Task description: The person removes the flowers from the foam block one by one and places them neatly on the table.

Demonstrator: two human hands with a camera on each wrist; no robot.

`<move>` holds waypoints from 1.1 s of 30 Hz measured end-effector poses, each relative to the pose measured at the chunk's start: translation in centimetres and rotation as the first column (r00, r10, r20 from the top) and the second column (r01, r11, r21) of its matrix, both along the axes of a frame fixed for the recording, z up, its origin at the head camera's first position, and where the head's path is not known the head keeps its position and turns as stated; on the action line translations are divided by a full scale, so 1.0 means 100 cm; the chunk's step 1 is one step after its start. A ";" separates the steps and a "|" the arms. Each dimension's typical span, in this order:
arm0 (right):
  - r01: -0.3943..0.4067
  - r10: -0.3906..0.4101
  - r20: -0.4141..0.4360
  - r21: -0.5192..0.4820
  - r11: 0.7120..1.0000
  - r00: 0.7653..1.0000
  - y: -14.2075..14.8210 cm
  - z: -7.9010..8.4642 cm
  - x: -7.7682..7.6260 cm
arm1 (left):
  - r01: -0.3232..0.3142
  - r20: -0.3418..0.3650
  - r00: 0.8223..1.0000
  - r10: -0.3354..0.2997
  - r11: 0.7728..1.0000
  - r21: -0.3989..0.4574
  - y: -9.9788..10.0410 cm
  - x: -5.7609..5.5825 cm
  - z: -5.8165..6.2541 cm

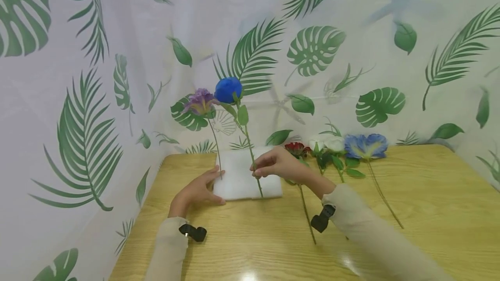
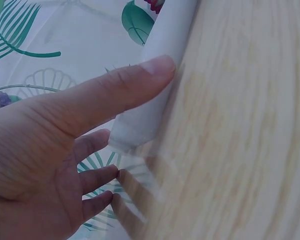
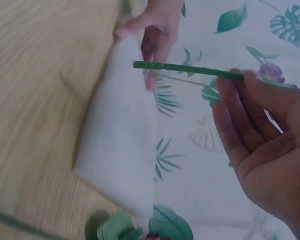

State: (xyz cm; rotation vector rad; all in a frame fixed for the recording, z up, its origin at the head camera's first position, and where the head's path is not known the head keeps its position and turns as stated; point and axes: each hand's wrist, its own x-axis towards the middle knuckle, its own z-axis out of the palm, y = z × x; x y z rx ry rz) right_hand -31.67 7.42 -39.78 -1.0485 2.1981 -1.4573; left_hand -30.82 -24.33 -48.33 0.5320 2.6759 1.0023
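Observation:
My right hand [image 1: 275, 165] pinches the green stem of an artificial blue rose [image 1: 228, 90] between thumb and fingertips. The rose is held nearly upright, its cut stem end [image 3: 140, 65] over the white foam block [image 1: 250, 185]. My left hand [image 1: 197, 192] rests at the block's left end, thumb [image 2: 130, 87] extended along the front edge and the other fingers loosely straight at the side. Beside those fingers, a purple flower [image 1: 200, 102] stands on a thin stem rising from the block's left part.
To the right on the wooden table [image 1: 250, 237] lie a red flower [image 1: 297, 148], white flowers [image 1: 333, 143] and a blue-yellow flower [image 1: 366, 146], stems toward me. A leaf-patterned cloth [image 1: 250, 12] hangs behind and along the left side.

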 end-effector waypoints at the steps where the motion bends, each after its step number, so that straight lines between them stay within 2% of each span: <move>1: -0.004 0.004 0.004 0.008 1.000 1.000 0.007 0.002 0.001 | 0.000 0.002 1.000 0.000 1.000 0.001 0.000 0.000 0.000; 10: 0.005 -0.009 0.036 0.092 0.996 0.999 0.064 0.011 -0.002 | 0.012 -0.015 1.000 -0.012 1.000 -0.011 -0.001 0.000 0.002; 18: 0.050 -0.058 0.088 0.086 0.995 0.994 0.115 0.023 0.002 | 0.026 -0.014 1.000 -0.026 1.000 -0.012 -0.001 0.000 0.001; 25: 0.115 -0.119 0.041 0.091 0.989 0.992 0.160 0.034 0.007 | 0.019 -0.005 1.000 -0.019 1.000 0.007 -0.002 -0.001 0.000; 30: 0.131 -0.132 0.021 0.033 0.991 0.991 0.193 0.033 0.011 | 0.024 -0.005 1.000 -0.024 1.000 0.005 -0.003 -0.002 -0.001; 33: 0.144 -0.144 -0.002 0.033 0.989 0.990 0.212 0.031 0.014 | 0.022 -0.008 1.000 -0.022 1.000 0.001 -0.003 -0.002 -0.002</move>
